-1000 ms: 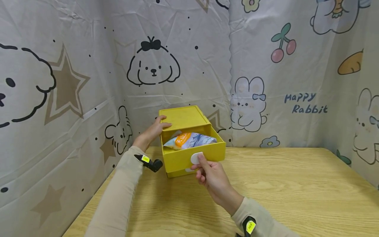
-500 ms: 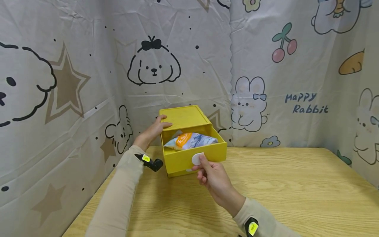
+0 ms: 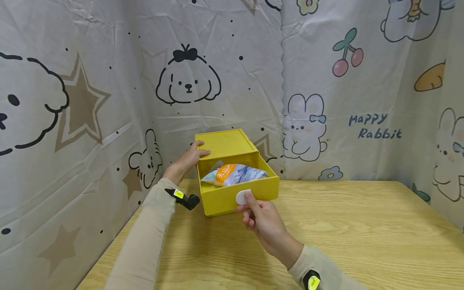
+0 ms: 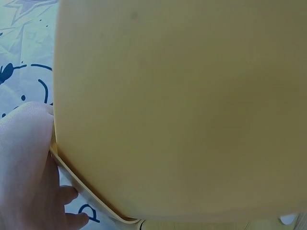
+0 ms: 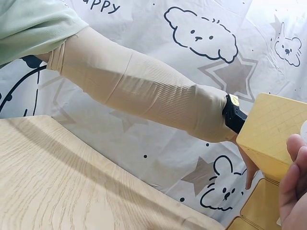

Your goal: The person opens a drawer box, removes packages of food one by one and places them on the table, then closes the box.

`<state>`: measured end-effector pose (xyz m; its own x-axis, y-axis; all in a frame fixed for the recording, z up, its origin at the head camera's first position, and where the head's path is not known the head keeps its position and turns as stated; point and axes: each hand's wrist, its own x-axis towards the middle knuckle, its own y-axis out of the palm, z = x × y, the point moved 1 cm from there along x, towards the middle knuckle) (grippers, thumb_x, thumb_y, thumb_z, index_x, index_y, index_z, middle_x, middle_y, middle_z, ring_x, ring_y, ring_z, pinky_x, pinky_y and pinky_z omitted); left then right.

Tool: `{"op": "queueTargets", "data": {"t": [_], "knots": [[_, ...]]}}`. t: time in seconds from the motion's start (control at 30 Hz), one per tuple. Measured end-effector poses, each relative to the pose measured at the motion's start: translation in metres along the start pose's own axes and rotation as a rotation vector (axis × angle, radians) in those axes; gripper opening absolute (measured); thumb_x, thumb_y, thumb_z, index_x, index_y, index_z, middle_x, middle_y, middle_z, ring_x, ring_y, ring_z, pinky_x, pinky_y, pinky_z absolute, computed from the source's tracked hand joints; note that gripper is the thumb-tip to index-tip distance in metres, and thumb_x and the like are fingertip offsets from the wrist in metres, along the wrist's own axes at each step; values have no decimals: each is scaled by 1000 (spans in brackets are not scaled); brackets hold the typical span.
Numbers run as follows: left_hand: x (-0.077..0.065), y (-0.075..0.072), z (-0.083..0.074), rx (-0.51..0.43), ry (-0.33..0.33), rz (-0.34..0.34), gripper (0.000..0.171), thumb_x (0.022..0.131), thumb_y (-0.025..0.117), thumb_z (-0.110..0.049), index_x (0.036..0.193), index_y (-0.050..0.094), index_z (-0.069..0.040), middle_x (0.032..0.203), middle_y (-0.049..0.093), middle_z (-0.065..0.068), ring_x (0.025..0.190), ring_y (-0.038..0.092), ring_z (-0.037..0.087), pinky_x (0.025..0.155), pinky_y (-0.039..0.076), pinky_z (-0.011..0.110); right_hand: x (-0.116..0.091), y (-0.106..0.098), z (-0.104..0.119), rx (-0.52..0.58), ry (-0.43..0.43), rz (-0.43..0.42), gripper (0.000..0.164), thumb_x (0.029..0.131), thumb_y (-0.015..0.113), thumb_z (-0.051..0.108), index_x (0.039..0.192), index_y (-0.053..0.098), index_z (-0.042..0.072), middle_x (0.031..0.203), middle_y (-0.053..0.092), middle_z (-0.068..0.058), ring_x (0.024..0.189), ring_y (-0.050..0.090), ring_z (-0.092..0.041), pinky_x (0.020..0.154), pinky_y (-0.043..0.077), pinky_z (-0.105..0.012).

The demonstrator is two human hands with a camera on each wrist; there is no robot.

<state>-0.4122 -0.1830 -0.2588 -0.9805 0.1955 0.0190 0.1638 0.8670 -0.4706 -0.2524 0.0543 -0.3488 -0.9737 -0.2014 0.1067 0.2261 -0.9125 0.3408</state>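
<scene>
Pinching the white knob (image 3: pixel 241 197), the head view's right hand (image 3: pixel 266 223) has hold of a drawer (image 3: pixel 217 202) jutting from the yellow box (image 3: pixel 224 143); a printed bag (image 3: pixel 235 174) lies inside it. The left hand (image 3: pixel 184 163) grips the box's top left edge. In the left wrist view, the box fills most of the frame, fingers (image 4: pixel 68 194) outside its rim. The right wrist view shows a beige sleeve (image 5: pixel 153 88) reaching across toward the box, near the wooden table (image 5: pixel 62 182).

The yellow drawer box (image 3: pixel 226 144) seems to be of plastic, smooth and rather matt, with a faint diamond pattern on one face; its white knob (image 3: pixel 241 197) looks smooth also. The printed packet (image 3: pixel 239 174) appears to be of plastic film, crinkled and slightly glossy. The tabletop (image 3: pixel 344 225) shows wood grain, the backdrop (image 3: pixel 250 80) looks like creased cloth, and the left sleeve (image 5: pixel 163 91) is of thin, partly ribbed fabric.
</scene>
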Motion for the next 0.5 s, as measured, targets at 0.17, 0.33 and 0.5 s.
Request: {"op": "queueTargets", "data": {"t": [0.17, 0.33, 0.5], "knots": [[0, 0, 0, 0, -1, -1, 71, 106, 50, -37, 164, 15, -17, 171, 3, 16, 156, 3, 32, 122, 8, 55, -2, -1, 0, 2, 9, -1, 51, 108, 54, 40, 89, 72, -3, 64, 57, 0, 55, 45, -7, 53, 40, -20], [-1, 0, 0, 2, 1, 5, 72, 106, 50, -37, 165, 13, -17, 171, 2, 16, 156, 3, 32, 122, 8, 55, -4, -1, 0, -4, 13, -6, 50, 109, 54, 38, 87, 73, -3, 63, 58, 0, 55, 46, -7, 52, 39, -19], [0, 0, 0, 6, -9, 5, 72, 106, 50, -39, 164, 14, -18, 171, 3, 15, 156, 4, 31, 122, 8, 54, -6, -1, 0, -20, 19, 1, 50, 109, 54, 39, 90, 73, -3, 64, 58, -1, 55, 46, -7, 52, 40, -19]]}}
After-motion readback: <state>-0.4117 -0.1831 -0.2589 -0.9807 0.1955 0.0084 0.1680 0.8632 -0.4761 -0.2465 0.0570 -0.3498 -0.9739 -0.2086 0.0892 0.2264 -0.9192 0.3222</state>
